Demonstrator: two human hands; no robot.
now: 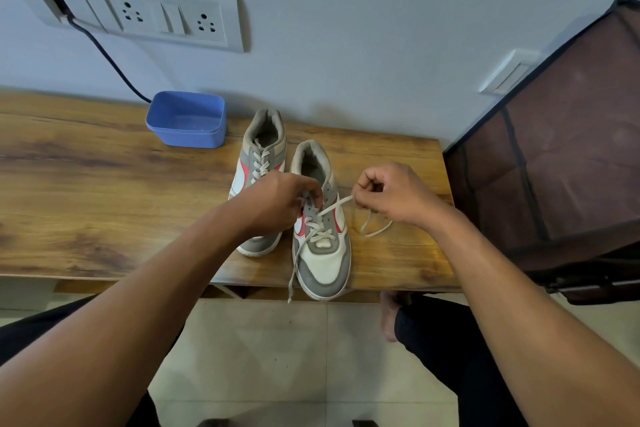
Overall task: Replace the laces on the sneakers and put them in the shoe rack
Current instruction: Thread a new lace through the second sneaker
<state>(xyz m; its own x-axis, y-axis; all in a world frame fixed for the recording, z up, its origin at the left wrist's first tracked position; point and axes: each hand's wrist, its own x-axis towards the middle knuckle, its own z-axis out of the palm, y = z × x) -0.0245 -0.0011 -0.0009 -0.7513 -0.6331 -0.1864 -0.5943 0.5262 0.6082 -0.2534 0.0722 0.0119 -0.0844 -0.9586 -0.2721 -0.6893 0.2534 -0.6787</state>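
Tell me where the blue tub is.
In the head view, the blue tub sits at the back edge of the table near the wall, just left of the laced sneaker.

left half of the table [76, 184] is open wood, easy pass. sneakers [325, 260] block the middle, lace [335, 205] loops out to their right. blue tub [187, 121] and cable [110, 63] crowd the wall side. shoe rack [561, 149] closes the right edge, probably touching.

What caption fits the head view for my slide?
Left hand holds the nearer sneaker while right hand pinches its lace; the other sneaker stands laced.
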